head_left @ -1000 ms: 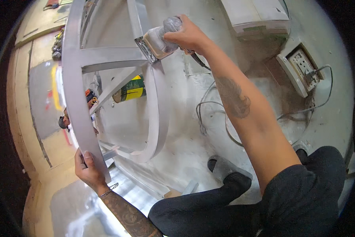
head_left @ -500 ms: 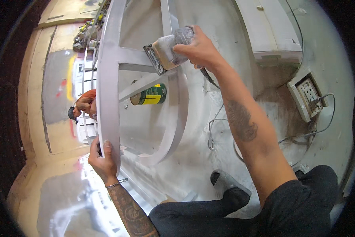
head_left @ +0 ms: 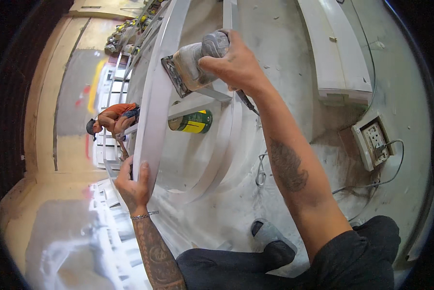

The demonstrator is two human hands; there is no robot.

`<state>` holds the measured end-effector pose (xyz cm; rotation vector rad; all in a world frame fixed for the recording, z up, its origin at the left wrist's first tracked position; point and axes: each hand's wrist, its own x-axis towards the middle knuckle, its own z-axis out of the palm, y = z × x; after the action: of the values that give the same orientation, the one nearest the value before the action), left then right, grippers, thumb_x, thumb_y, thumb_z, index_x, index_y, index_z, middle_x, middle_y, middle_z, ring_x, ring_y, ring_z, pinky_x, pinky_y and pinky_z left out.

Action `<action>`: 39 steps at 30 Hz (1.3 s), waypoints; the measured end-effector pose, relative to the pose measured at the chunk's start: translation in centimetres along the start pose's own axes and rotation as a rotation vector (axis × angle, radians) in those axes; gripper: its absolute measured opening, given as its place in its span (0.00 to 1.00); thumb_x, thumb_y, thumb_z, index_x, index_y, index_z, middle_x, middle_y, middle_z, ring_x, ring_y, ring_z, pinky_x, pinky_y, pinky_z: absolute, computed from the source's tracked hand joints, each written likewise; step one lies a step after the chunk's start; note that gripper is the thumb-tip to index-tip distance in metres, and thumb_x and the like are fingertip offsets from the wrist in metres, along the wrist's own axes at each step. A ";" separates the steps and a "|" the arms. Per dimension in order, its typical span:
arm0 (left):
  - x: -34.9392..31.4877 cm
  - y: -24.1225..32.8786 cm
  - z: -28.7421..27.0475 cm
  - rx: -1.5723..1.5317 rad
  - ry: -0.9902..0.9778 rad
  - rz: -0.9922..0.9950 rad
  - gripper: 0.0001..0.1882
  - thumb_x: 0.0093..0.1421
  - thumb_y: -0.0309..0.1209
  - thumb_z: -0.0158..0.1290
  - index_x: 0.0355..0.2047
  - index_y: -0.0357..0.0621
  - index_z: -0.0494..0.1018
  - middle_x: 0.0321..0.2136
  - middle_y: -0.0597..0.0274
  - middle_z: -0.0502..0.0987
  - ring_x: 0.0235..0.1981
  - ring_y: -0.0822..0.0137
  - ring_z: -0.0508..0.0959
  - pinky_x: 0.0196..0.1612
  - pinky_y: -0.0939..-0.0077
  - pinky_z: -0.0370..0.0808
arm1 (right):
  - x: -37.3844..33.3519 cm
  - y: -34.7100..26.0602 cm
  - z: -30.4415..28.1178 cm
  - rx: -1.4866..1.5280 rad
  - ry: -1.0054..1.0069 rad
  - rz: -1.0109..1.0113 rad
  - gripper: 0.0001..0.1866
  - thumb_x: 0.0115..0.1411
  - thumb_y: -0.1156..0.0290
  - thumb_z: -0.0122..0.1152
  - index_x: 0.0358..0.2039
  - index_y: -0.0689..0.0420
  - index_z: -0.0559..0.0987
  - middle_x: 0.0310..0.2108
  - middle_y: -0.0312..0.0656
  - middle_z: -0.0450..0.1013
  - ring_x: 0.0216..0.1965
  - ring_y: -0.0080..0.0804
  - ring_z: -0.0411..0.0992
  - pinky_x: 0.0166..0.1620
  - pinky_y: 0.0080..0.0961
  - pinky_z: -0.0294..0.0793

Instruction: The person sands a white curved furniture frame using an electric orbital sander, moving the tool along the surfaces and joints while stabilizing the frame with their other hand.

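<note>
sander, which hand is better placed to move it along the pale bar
Probably the right hand: it grips the sander, which is at the pale bar. The left hand holds the bar lower down in the picture.

A dust-coated sander tilts — its dark pad facing the long bar of a pale grey frame.

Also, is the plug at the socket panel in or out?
In: the plug sits against the face of the socket panel, and its grey cord loops away from there.
</note>
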<state>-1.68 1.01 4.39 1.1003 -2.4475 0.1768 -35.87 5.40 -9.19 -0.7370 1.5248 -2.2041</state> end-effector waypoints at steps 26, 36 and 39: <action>0.2 1.1 -0.4 0.052 0.017 -0.002 0.25 0.58 0.47 0.60 0.43 0.35 0.78 0.31 0.48 0.82 0.34 0.55 0.83 0.41 0.64 0.78 | 1.8 -0.8 0.2 -0.086 -0.046 -0.208 0.43 0.39 0.56 0.75 0.55 0.62 0.71 0.45 0.58 0.77 0.47 0.52 0.77 0.52 0.37 0.75; 0.0 1.3 -0.2 0.042 -0.021 -0.026 0.24 0.59 0.45 0.59 0.43 0.35 0.78 0.32 0.49 0.82 0.34 0.58 0.83 0.41 0.66 0.77 | 0.8 -3.2 -0.5 -0.041 -0.126 -0.127 0.41 0.42 0.59 0.71 0.58 0.59 0.69 0.43 0.52 0.76 0.42 0.42 0.78 0.40 0.31 0.81; 0.0 1.3 -0.3 0.038 -0.013 -0.003 0.24 0.59 0.45 0.60 0.43 0.35 0.78 0.32 0.49 0.82 0.34 0.58 0.83 0.41 0.66 0.77 | 1.1 -2.9 -0.4 -0.057 -0.123 -0.102 0.41 0.42 0.59 0.71 0.58 0.59 0.69 0.43 0.53 0.76 0.42 0.42 0.78 0.41 0.32 0.81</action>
<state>-2.55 1.94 4.77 1.1247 -2.4636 0.2166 -36.99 6.08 -6.30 -0.9694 1.5255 -2.1508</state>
